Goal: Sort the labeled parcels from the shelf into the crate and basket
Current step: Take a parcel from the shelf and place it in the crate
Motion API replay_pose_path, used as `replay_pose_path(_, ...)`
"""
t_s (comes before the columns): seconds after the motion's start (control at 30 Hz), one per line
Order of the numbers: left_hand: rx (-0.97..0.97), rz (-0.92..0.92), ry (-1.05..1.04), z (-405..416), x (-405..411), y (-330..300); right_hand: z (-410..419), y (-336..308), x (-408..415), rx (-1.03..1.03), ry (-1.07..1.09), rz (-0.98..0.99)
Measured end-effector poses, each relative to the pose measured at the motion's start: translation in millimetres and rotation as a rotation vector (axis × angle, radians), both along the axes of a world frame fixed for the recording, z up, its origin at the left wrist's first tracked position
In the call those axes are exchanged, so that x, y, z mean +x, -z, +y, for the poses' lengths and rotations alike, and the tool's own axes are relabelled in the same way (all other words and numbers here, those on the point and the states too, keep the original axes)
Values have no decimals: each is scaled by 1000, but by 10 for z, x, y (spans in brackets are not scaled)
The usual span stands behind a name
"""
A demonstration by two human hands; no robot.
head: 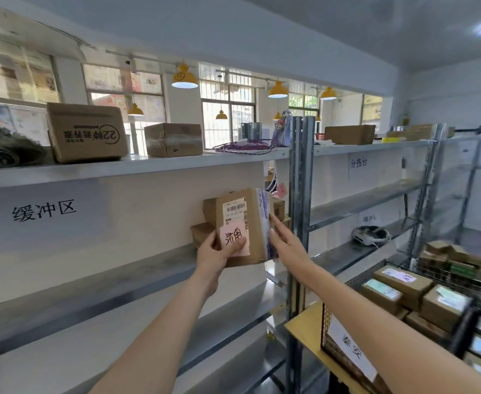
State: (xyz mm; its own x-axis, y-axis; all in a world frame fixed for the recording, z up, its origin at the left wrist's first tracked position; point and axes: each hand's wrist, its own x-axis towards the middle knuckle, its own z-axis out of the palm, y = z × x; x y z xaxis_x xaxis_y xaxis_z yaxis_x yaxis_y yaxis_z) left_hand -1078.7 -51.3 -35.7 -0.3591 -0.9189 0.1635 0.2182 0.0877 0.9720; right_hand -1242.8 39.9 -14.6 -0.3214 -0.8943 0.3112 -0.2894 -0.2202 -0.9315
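Up at shelf height, a brown cardboard parcel bearing a white barcode label and a pink handwritten note is held between two bare hands. Its lower left corner is gripped by the left hand, thumb laid across the pink note, while the right hand is pressed flat, fingers straight, against its blue-printed right side. Three more brown parcels are seen behind it on the grey metal shelf. Several labelled parcels are seen in the black wire basket at lower right.
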Motion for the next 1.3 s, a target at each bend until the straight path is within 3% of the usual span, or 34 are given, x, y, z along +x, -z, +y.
replay_pose_path(0.3,49,32,188,-91,-139,-76,237,-239,-108,64,138,-4)
replay_pose_path(0.53,106,21,370,130,-557,75,667,62,-313,109,322,-119)
replay_pose_path(0.83,-25,-207,635,878,-1682,480,1704,561,-1191,209,622,-109)
replay_pose_path(1.3,-1,-312,857,2232,-4294,834,3467,1050,-3499,353,924,27)
